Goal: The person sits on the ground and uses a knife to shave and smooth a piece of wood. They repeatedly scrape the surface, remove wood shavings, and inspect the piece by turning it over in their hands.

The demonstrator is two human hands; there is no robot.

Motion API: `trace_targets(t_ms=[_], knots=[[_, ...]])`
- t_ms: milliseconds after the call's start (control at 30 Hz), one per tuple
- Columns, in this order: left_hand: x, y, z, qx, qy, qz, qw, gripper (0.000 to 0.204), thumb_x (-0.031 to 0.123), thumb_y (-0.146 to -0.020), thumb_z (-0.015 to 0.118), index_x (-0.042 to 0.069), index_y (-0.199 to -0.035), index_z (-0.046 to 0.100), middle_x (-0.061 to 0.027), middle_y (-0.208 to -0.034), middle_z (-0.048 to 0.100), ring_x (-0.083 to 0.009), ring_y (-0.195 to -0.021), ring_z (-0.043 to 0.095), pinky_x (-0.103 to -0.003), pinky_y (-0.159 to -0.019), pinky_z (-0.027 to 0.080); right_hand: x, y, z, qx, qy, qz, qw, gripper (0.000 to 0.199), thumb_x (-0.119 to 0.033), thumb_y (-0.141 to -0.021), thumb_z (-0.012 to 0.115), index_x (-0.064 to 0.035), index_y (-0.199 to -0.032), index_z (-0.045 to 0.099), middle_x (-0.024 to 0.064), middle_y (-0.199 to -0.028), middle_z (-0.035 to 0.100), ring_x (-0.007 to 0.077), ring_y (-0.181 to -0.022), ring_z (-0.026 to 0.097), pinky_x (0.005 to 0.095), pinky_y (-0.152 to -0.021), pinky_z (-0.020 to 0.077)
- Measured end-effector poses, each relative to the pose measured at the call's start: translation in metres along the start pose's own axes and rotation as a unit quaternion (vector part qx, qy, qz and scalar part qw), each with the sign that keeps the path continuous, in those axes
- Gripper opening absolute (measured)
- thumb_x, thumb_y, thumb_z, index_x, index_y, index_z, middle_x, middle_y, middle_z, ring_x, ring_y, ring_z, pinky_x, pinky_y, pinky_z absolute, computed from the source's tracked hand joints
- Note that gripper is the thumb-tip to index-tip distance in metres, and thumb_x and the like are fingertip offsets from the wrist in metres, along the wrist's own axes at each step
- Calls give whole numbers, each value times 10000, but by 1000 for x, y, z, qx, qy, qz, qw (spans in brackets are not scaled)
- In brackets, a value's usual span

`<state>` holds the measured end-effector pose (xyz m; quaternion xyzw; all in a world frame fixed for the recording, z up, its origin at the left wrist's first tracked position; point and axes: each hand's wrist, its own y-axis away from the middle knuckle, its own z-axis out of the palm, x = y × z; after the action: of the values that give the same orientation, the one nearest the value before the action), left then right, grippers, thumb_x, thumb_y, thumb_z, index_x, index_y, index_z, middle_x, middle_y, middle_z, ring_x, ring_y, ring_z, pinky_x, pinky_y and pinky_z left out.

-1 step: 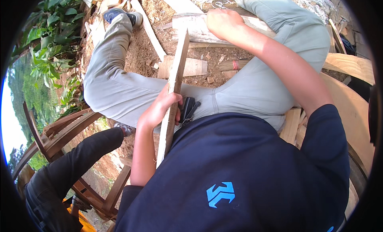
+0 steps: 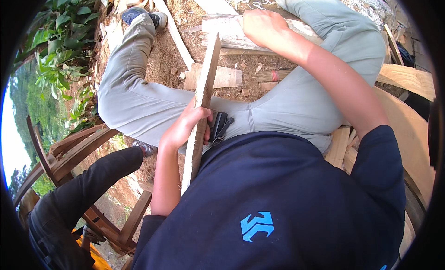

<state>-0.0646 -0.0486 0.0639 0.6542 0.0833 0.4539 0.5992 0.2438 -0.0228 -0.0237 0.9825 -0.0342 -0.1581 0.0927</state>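
My left hand [image 2: 185, 124] is wrapped round a long wooden strip [image 2: 207, 80], which stands up at a slant in front of my belly with its narrow end pointing away from me. The strip's near end rests by my dark shirt. At the far side, my right hand [image 2: 264, 28] is closed, its knuckles up, over a weathered wooden board [image 2: 222, 31]. What its fingers hold, if anything, is hidden. A black holder [image 2: 218, 126] with keys hangs at my waist beside the left hand.
Sawdust and offcuts cover the ground, among them a flat wood piece [image 2: 227, 77] and a bundle of thin sticks [image 2: 276, 75]. Curved planks [image 2: 403, 126] stand at the right. A person's dark-trousered leg [image 2: 88, 191] is at the lower left, near curved timber [image 2: 83, 151]. Plants [image 2: 65, 33] grow at the left.
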Motion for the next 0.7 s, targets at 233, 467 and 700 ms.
trace_targets(t_ms=[233, 467, 700], knots=[[2, -2, -3, -8, 38, -12, 999, 471, 290, -880, 587, 59, -1242, 394, -113, -977, 541, -241, -602, 614, -408, -525, 535, -35, 59, -49, -140, -121, 43, 982, 501, -398, -1064, 435, 27, -978, 687, 259, -911, 718, 413, -890, 711, 523, -822, 551], [-2, -4, -7, -28, 44, -6, 999, 484, 270, -876, 577, 52, -1260, 381, -118, -997, 545, -250, -605, 619, -412, -526, 541, -34, 73, -12, -48, -83, 8, 995, 455, -379, -1060, 464, 14, -982, 682, 246, -883, 721, 399, -880, 719, 491, -792, 571], [1, 1, -4, -26, 10, 1, 1000, 561, 286, -867, 576, 45, -1322, 353, -115, -1006, 543, -255, -613, 628, -423, -538, 547, 25, 17, 5, -25, 11, 16, 999, 386, -247, -1018, 443, 24, -1000, 718, 244, -962, 738, 378, -953, 731, 475, -810, 586]])
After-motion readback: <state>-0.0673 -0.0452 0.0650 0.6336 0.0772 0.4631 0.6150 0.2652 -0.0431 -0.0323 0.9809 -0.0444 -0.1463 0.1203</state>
